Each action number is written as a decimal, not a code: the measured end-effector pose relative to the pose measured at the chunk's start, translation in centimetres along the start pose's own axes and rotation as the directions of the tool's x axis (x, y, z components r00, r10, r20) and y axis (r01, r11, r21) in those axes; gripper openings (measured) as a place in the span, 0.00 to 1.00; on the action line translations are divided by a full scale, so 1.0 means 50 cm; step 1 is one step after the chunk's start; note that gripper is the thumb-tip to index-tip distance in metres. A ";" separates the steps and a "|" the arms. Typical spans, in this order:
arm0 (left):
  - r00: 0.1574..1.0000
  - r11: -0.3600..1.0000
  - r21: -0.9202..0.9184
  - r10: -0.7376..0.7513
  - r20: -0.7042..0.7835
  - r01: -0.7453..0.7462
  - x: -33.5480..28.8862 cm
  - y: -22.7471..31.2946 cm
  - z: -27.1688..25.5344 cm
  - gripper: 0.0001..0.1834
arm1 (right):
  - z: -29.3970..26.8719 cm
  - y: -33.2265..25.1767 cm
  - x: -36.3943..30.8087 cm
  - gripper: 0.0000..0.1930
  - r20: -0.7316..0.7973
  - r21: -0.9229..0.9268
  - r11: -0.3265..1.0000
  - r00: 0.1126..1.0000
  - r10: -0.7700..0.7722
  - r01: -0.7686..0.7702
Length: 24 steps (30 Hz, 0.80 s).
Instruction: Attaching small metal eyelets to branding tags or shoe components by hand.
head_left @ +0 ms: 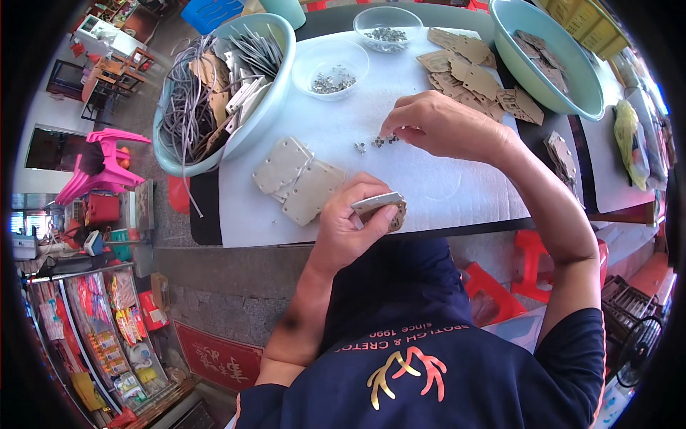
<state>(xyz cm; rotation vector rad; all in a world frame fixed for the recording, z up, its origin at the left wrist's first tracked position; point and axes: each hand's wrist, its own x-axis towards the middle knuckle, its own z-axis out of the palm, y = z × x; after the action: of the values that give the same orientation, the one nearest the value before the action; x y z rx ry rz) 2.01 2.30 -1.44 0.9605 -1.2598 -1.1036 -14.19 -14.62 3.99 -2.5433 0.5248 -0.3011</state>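
Observation:
My left hand (349,220) grips a small stack of flat plates (390,207), grey on top with a brown one below, near the table's front edge. Past it, my right hand (446,125) has its fingertips pinched together beside a little pile of small metal pieces (386,141) on the white sheet. Whatever those fingertips hold is too small to make out. Left of my left hand lie several pale grey plates (311,187) with small holes, overlapping one another. Two clear bowls, a nearer one (294,71) and a farther one (405,18), contain more small metal pieces.
A pale blue basin (166,146) of grey cables and plates stands at the left. Brown notched plates (471,80) lie at the back right, beside a green basin (599,107) of similar plates. More plates (562,159) sit right of my forearm. Red stools (530,268) stand below the table.

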 end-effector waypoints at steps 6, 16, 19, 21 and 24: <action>0.999 0.998 0.052 0.043 0.008 -0.044 0.003 -0.006 -0.004 0.07 | -0.012 0.005 -0.003 0.07 0.030 0.148 0.982 0.993 0.116 -0.119; 0.999 0.997 0.063 0.053 0.013 -0.054 0.003 -0.004 -0.005 0.07 | 0.038 -0.005 0.020 0.05 -0.146 -0.075 0.990 0.980 -0.133 0.123; 1.000 0.999 0.044 0.023 -0.006 -0.022 0.002 -0.002 -0.004 0.07 | 0.063 -0.010 0.033 0.05 -0.189 -0.115 0.980 0.965 -0.179 0.160; 1.000 0.998 0.059 0.016 -0.004 -0.015 0.004 0.001 -0.003 0.07 | 0.075 -0.006 0.036 0.05 -0.203 -0.157 0.973 0.959 -0.197 0.167; 1.000 0.997 0.073 0.022 -0.004 -0.022 0.003 -0.001 -0.006 0.07 | 0.069 -0.007 0.037 0.04 -0.172 -0.151 0.981 0.974 -0.150 0.124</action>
<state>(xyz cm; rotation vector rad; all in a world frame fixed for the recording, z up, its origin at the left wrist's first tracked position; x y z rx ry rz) 2.28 2.12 -1.48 1.0016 -1.3117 -1.0436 -11.35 -13.56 1.46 -2.7092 0.4516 -0.5708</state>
